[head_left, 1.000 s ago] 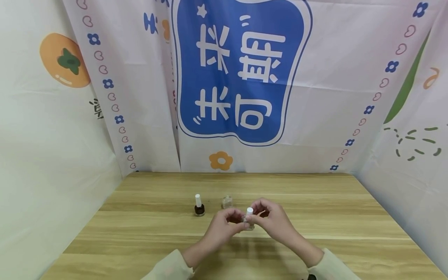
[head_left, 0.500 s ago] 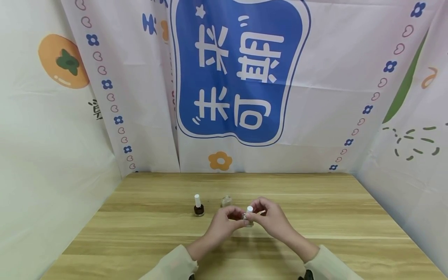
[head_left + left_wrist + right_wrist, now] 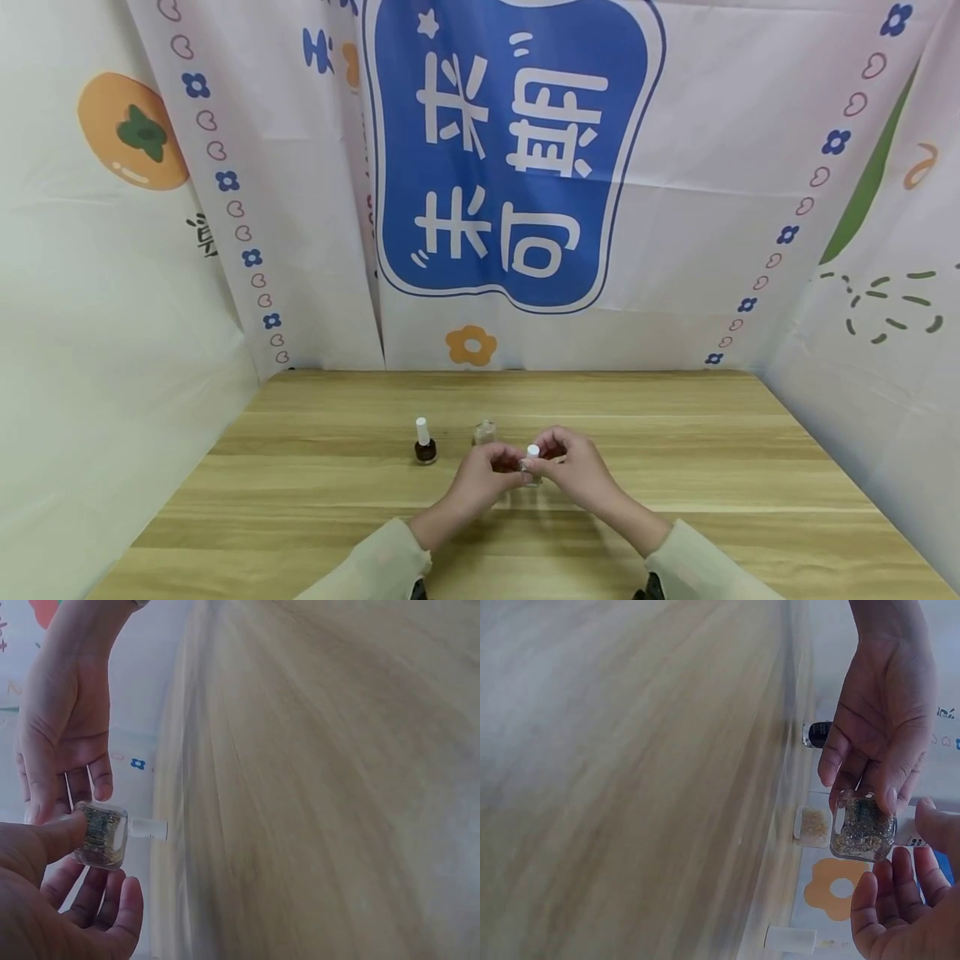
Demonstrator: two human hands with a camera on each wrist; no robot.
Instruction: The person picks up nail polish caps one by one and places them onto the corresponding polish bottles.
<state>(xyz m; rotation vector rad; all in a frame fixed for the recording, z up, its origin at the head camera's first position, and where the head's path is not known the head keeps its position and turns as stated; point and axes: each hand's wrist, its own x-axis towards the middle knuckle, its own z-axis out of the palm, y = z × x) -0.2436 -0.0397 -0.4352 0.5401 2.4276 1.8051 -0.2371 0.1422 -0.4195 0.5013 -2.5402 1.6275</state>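
Observation:
Between both hands is a nail polish bottle (image 3: 865, 829) with gold glitter and a white cap (image 3: 533, 451). My left hand (image 3: 482, 477) holds the glass body, its thumb against the near side. The right hand (image 3: 581, 471) pinches the cap with thumb and fingers. Behind the left hand stands a clear nail polish bottle (image 3: 484, 432) without a cap, its lower part partly hidden in the head view. A loose white cap (image 3: 791, 939) with a brush stands on the tabletop in the right wrist view; the hands hide it in the head view.
Left of the hands, a dark nail polish bottle (image 3: 425, 451) with a white cap stands upright. The wooden table (image 3: 300, 500) ends at a white printed cloth (image 3: 675, 275) at the back, with cloth walls on both sides.
Both hands have edged slightly away from the body with the glitter bottle, and their grips look the same. The bottles on the table have not moved.

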